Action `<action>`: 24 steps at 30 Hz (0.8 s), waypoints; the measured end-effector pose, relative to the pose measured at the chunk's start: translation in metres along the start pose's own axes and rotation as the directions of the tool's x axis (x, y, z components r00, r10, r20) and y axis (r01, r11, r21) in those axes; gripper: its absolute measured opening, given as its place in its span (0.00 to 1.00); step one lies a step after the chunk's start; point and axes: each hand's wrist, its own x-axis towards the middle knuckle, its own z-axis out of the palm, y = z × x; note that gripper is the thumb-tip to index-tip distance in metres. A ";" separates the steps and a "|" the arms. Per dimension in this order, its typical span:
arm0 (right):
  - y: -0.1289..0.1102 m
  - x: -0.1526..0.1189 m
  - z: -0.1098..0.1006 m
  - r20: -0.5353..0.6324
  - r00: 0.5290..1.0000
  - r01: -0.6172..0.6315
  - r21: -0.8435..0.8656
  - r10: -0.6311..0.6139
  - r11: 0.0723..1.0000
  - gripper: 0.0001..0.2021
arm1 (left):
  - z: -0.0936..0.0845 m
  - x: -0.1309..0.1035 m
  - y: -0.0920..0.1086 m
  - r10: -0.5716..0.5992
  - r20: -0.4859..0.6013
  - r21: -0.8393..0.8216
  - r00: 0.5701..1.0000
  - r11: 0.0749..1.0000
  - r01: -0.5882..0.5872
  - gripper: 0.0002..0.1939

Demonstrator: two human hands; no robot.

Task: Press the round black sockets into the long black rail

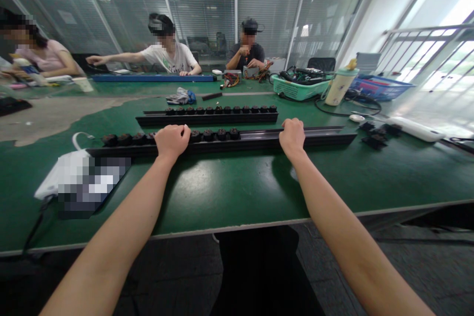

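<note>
A long black channel rail lies across the green table, holding a row of round black parts along its left and middle stretch; its right stretch shows a bare groove. My left hand is closed around the rail near the middle, over some of the parts. Farther right, my right hand grips the same rail beside the bare groove, fingers curled over the far side. Behind it lies a second black rail with its own row of round black parts.
At the left sit a white power box and a blurred dark flat object. Loose black parts lie right of the rail. Farther back are a green basket, a cream tumbler, a blue basket and three people across the table.
</note>
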 end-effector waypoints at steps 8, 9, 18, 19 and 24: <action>0.003 0.002 0.002 -0.018 1.000 -0.002 0.009 0.002 1.000 0.22 | 0.001 0.000 -0.001 -0.006 0.006 -0.002 1.000 1.000 0.006 0.30; 0.003 0.002 0.002 -0.021 1.000 -0.004 0.013 0.004 1.000 0.21 | 0.001 0.000 -0.001 -0.005 0.008 -0.001 1.000 1.000 0.005 0.30; 0.006 0.004 0.004 -0.039 0.999 -0.017 0.037 0.018 0.999 0.21 | 0.000 -0.001 -0.001 -0.005 0.011 0.004 1.000 1.000 0.004 0.30; 0.006 0.004 0.004 -0.038 0.999 -0.019 0.036 0.021 0.999 0.21 | 0.000 -0.001 -0.001 -0.006 0.012 0.002 1.000 1.000 0.006 0.30; 0.008 0.005 0.005 -0.048 0.998 -0.028 0.043 0.030 0.999 0.21 | 0.000 0.000 -0.001 -0.005 0.010 -0.018 1.000 1.000 0.005 0.30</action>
